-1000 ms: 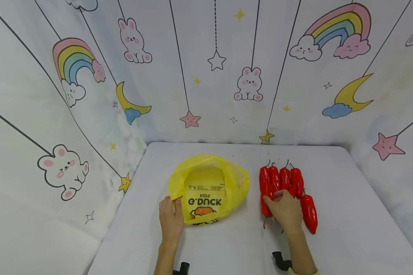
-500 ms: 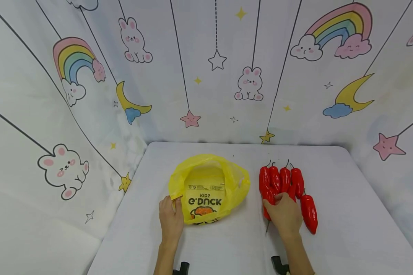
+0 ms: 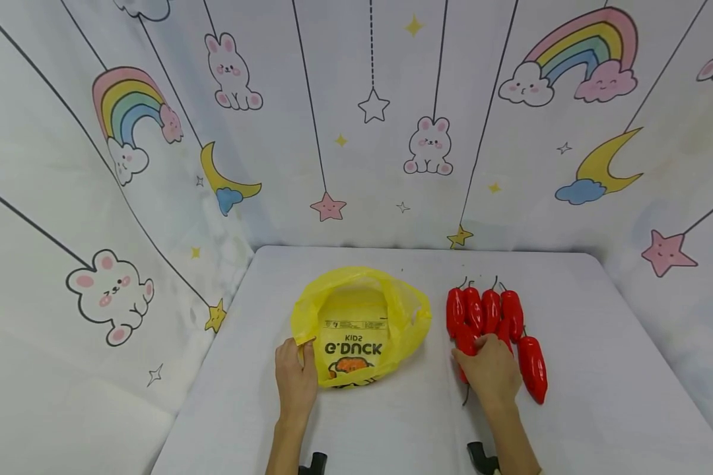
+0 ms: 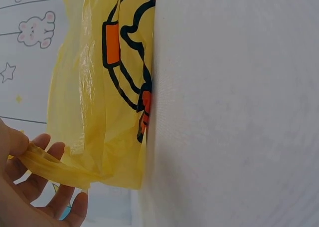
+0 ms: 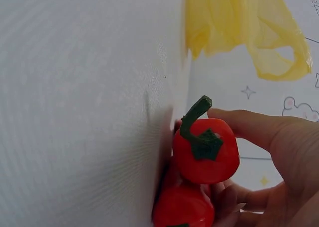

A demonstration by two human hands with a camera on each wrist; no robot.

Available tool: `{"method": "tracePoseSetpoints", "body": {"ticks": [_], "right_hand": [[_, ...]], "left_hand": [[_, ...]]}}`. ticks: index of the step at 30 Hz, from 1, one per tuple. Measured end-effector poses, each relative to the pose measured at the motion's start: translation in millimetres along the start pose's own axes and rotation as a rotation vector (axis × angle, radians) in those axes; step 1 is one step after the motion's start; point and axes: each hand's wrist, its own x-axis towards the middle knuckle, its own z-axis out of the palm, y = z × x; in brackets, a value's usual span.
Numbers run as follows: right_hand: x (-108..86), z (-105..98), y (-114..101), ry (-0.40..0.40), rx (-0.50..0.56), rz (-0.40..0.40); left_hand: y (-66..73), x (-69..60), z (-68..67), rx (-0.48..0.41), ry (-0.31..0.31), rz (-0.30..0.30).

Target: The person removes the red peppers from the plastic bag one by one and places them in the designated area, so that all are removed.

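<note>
In the head view, my left hand (image 3: pixel 296 381) pinches the near left rim of a yellow plastic bag (image 3: pixel 417 330), whose mouth gapes upward. The left wrist view shows the bag's edge (image 4: pixel 55 171) between thumb and fingers. My right hand (image 3: pixel 492 369) grips a glossy red chili pepper (image 3: pixel 465 340) at the near side of a group of peppers. Its green stem (image 5: pixel 198 122) points toward me, with the thumb along one side. A second pepper (image 5: pixel 183 207) lies right beside it, partly behind the fingers. The hand hides parts of the nearer peppers.
Several more red peppers lie in a row behind the right hand, including one red pepper (image 3: pixel 513 313); a separate one (image 3: pixel 533 369) lies to its right. The white table (image 3: pixel 392 435) meets a patterned cloth backdrop (image 3: pixel 356 165) at the back and sides.
The pepper in my right hand has shifted slightly nearer and its stem end has swung to the right, away from the leftmost back pepper. My left hand and the bag stay in place.
</note>
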Motion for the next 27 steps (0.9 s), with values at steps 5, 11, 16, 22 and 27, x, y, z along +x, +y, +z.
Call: {"method": "tracePoseSetpoints", "body": {"ticks": [5,11,16,22,27], "right_hand": [[0.6,1.6,0.7,-0.010,-0.018,0.019],[3.9,2.2,1.9,-0.022,-0.031,-0.002],[4.7,-0.5,0.9,-0.027,-0.020,-0.009],[5.7,-13.3,-6.0,0.062,0.052,-0.028],[6.3,-23.6,-13.0,0.149,0.111,-0.050]], "left_hand": [[0.4,0.7,1.2,0.000,0.002,0.010],[1.1,2.0,1.6,0.004,-0.003,-0.004],[3.6,3.3,0.6,0.009,-0.019,-0.042],[7.8,6.2,-1.0,0.054,-0.003,-0.066],[14.7,10.1,-6.1,0.067,-0.001,-0.120]]}}
